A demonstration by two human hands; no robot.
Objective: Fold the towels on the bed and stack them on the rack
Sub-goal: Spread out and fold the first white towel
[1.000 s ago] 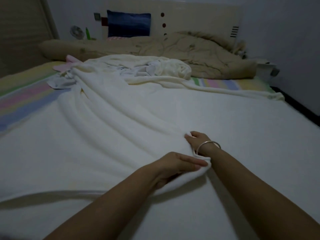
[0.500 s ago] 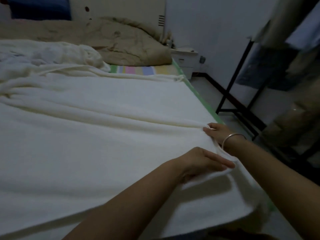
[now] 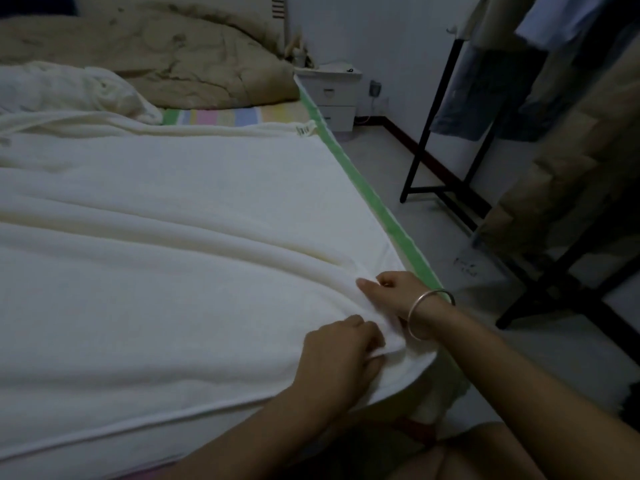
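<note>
Head view, looking down on a cream towel point(image 3: 173, 271) spread wide over the bed point(image 3: 381, 209), long soft ridges running toward its near right corner by the green mattress edge. Gripped at that corner twice: by the left hand point(image 3: 343, 355), fingers point(image 3: 367, 336) curled tight round a raised fold with cloth bunched under the knuckles; just beyond, by the right hand point(image 3: 398, 292), fingers point(image 3: 370, 285) pinching the same ridge, silver bracelet point(image 3: 411, 317) at the wrist. Farther up the bed, a crumpled heap of pale cloth point(image 3: 69, 88) and a tan quilt point(image 3: 173, 53). Off to the right on the floor, a white nightstand point(image 3: 332, 95) and a black rack point(image 3: 426, 133) hung with clothes.
</note>
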